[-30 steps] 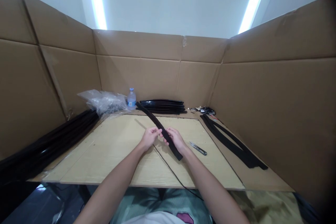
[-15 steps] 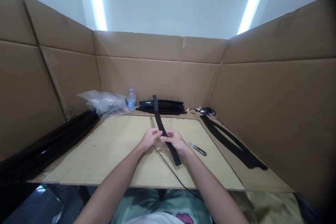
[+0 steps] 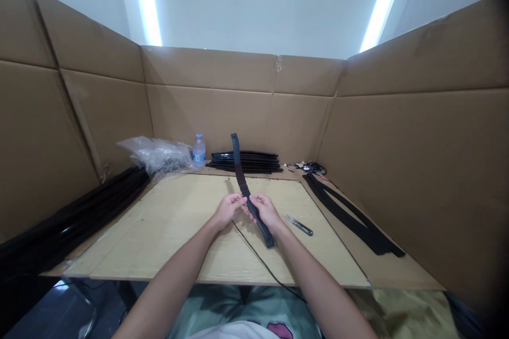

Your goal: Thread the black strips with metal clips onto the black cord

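Works at a broad, pale yellow wooden table (image 3: 167,238). Holds a long, narrow, black flexible strip (image 3: 241,180) aloft over the table's middle. Pinches the strip's ribbed edge with the left hand (image 3: 229,209); clamps its nearer length in the right hand (image 3: 265,212). Has small dark-handled metal snips (image 3: 300,226) lying right of the table's centre. Seems busy working the ribs; likely calls next for steady finger pressure.

Light strips (image 3: 146,2): overhead, glaring, blown-out white
Tabletop (image 3: 167,238): bright, soft shadows
Cardboard walls (image 3: 238,116): dimmer, matte
Right edge: dark, blurred corners
Fine detail: slightly soft
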The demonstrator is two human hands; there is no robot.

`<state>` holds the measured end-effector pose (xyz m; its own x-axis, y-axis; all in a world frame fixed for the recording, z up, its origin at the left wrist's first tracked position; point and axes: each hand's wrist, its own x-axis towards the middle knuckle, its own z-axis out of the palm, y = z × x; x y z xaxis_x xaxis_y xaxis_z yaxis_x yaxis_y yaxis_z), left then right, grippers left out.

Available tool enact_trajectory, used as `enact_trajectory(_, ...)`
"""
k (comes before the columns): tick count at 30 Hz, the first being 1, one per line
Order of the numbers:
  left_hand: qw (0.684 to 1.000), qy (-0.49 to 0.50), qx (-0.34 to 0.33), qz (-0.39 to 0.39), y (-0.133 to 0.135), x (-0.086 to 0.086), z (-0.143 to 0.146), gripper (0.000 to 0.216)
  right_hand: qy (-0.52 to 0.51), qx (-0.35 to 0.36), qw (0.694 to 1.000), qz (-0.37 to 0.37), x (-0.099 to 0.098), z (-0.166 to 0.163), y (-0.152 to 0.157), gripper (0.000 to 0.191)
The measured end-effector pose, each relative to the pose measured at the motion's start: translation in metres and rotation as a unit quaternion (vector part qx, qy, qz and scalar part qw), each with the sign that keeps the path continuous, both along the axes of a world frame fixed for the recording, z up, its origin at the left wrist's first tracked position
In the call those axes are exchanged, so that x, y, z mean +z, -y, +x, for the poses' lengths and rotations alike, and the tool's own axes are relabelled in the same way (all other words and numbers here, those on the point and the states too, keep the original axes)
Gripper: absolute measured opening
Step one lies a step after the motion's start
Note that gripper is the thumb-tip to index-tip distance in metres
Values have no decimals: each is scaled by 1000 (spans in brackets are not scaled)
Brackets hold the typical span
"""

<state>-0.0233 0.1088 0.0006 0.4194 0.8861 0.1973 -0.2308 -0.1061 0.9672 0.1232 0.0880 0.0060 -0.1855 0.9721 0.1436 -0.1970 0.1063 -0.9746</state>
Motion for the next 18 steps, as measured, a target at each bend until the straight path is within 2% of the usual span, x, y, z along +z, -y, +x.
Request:
enact_trajectory(9,999,-21,-29,-13,-2,-2,1,37,25,-16,1000,-8,-4,3,-4,32)
enact_trajectory(18,999,7,39,-2,-7,-4,4,35,88,-47,994,-51,5,2,2,42)
